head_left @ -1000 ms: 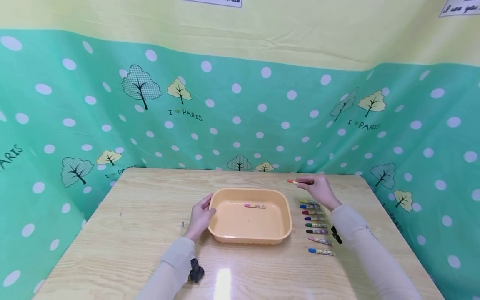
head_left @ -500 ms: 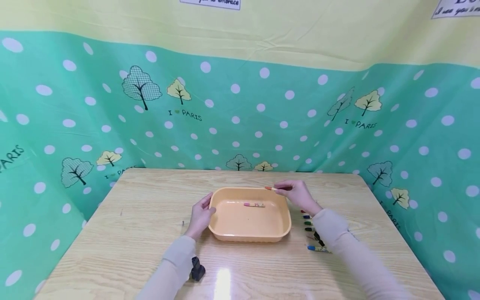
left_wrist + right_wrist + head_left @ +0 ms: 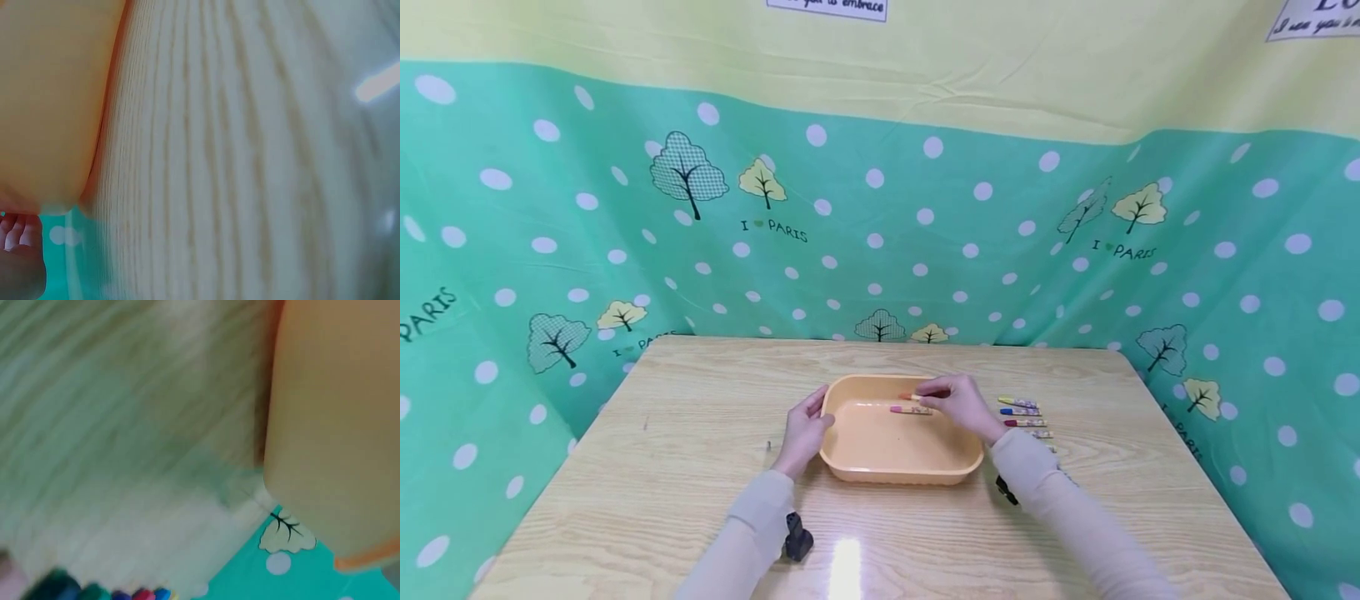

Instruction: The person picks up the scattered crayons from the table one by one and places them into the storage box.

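A peach-coloured plastic basin [image 3: 880, 450] stands on the wooden table. My left hand [image 3: 801, 433] grips its left rim, thumb over the edge; in the left wrist view this hand [image 3: 24, 259] shows below the basin's wall [image 3: 50, 106]. Inside the basin, my right hand [image 3: 958, 402] pinches an orange crayon [image 3: 908, 397] by its wrapped end, tip pointing left. A pink crayon [image 3: 907, 410] lies on the basin floor, just in front of the orange one. The right wrist view shows the basin's outer wall [image 3: 331, 425] but not the right hand's grip.
Right of the basin lies a column of crayons, including a yellow crayon [image 3: 1018, 402], a blue crayon [image 3: 1021, 412] and a red crayon [image 3: 1026, 423]; my right forearm hides the nearer ones. A green dotted curtain [image 3: 880, 250] hangs behind the table [image 3: 722, 367].
My right hand has carried the orange crayon leftward from beyond the crayon column, over the right rim and into the basin. The left hand has stayed on the left rim.
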The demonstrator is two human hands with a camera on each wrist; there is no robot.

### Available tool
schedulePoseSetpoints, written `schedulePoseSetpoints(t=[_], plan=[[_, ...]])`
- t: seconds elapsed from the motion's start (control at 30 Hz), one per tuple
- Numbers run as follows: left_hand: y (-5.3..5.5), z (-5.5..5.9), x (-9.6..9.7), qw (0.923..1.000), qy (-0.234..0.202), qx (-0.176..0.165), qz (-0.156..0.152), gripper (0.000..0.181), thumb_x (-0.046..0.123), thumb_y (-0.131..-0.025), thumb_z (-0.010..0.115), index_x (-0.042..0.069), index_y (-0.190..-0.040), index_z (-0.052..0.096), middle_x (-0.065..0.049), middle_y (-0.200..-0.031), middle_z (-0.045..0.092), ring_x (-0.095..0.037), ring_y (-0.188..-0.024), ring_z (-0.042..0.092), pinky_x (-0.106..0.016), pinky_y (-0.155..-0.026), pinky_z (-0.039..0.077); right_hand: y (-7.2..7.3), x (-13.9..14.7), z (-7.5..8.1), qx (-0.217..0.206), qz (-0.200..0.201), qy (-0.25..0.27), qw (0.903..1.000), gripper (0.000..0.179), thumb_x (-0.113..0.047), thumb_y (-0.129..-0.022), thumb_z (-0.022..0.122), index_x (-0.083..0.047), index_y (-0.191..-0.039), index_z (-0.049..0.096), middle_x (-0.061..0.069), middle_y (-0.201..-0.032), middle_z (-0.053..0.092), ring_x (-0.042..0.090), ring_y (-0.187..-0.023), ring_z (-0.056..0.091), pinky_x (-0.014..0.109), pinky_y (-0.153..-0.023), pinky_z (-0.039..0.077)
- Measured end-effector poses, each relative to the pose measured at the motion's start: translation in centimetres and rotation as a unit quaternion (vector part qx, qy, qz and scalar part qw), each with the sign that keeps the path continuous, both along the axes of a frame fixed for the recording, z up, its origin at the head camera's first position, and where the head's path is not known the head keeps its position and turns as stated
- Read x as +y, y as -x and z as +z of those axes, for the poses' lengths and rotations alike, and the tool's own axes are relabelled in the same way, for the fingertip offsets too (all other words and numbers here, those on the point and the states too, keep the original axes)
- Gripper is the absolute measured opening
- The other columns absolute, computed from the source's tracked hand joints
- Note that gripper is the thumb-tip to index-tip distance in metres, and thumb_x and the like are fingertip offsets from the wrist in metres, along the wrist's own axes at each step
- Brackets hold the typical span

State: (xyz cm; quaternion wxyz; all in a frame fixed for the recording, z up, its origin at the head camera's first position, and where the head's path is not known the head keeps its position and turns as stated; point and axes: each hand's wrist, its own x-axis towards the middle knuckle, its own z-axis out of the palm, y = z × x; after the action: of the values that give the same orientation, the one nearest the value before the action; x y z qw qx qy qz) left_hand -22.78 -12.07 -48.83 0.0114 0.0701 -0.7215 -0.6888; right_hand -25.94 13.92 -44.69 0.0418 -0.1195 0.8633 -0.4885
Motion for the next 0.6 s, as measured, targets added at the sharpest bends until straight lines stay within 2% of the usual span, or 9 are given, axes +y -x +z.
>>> schedulePoseSetpoints(t=[0.1, 0.3, 0.6], plan=[[0.1, 0.0, 0.1, 1.0000, 0.002, -0.001, 0.001, 0.060, -0.012, -0.079, 0.049, 0.000, -0.136, 0.039, -0.025, -0.138, 0.040, -0.035, -0.128, 0.040, -0.035, -0.103, 0.041, 0.1, -0.3, -0.5, -0.009, 0.003, 0.002, 1.0000, 0.024, -0.006, -0.076, 0.071, -0.008, -0.099, 0.071, 0.004, -0.099, 0.070, 0.015, -0.087, 0.064, 0.022, -0.070, 0.057], [0.1, 0.0, 0.1, 1.0000, 0.006, -0.002, 0.003, 0.060, -0.011, -0.078, 0.049, 0.001, -0.136, 0.040, -0.024, -0.138, 0.041, -0.034, -0.128, 0.041, -0.034, -0.103, 0.041, 0.6, -0.9, -1.5, -0.014, -0.006, 0.001, 0.9999, 0.022, -0.006, -0.074, 0.072, -0.009, -0.096, 0.072, 0.005, -0.096, 0.071, 0.015, -0.086, 0.065, 0.022, -0.069, 0.057], [0.1, 0.0, 0.0, 0.9999, 0.007, -0.008, 0.000, 0.059, -0.011, -0.079, 0.049, 0.002, -0.137, 0.039, -0.023, -0.139, 0.040, -0.033, -0.128, 0.040, -0.034, -0.103, 0.041, 1.2, -1.5, -2.4, -0.024, -0.029, -0.037, 0.9986, 0.021, -0.011, -0.074, 0.073, -0.013, -0.095, 0.073, 0.001, -0.090, 0.071, 0.012, -0.084, 0.064, 0.024, -0.072, 0.057]])
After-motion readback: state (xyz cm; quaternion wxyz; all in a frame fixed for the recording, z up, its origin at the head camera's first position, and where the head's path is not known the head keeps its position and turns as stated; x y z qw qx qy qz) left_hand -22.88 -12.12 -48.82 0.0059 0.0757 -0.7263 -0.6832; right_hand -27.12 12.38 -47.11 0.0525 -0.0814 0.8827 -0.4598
